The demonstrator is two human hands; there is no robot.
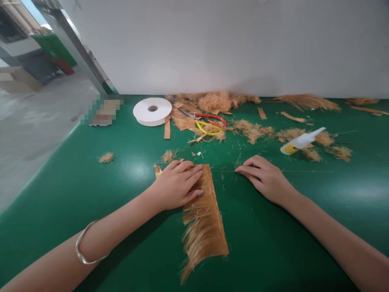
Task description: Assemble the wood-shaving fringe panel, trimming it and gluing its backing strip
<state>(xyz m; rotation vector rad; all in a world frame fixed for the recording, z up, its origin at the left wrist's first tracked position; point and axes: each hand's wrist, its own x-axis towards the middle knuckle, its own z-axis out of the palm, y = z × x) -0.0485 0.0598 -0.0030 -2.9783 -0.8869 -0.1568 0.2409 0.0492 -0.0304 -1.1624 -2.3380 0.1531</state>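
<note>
My left hand (179, 182) rests on a fringed brown strip (209, 219), its fingers bent and holding the upper part against the table. The strip's frayed fibres hang to the left and towards me; its right edge is straight and has a shiny line. Past my left knuckles pokes a small curled brown piece (157, 170), mostly hidden. To the right, my right hand (261, 178) pinches a thin wire or thread (223, 171) between thumb and fingertips. It runs from the strip's top end, through the pinch, and on to the right.
Behind my hands lie a white tape roll (152, 110), scissors with red and yellow handles (209, 123), and a glue bottle (302, 141) on its side. Brown fibre scraps (215, 101) line the wall (231, 44). A blurred-out object (103, 111) sits on the green table's (130, 239) far left.
</note>
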